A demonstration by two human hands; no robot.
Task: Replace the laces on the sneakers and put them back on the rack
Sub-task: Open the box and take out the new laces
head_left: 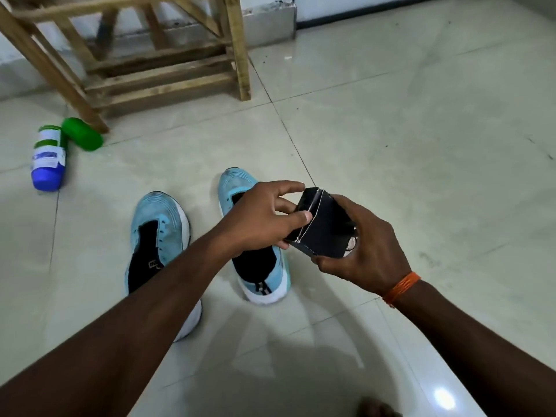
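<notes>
Pale floor tiles (391, 115) carry two laceless blue sneakers (159, 224); right hand (367, 245) grips the black packet (325, 230), left hand (258, 218) pinches its flap (305, 200) — peeling slowly should serve best.

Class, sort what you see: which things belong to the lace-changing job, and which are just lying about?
Belong to the job:
pale-blue laceless sneakers
black cardboard packet, gripped by left hand and right hand
wooden slatted rack

Lying about:
blue-and-white plastic bottle
green plastic bottle

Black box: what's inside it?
The black box shows only a pale sliver at its open end by the right hand; its walls and the left hand cover the rest.
</notes>
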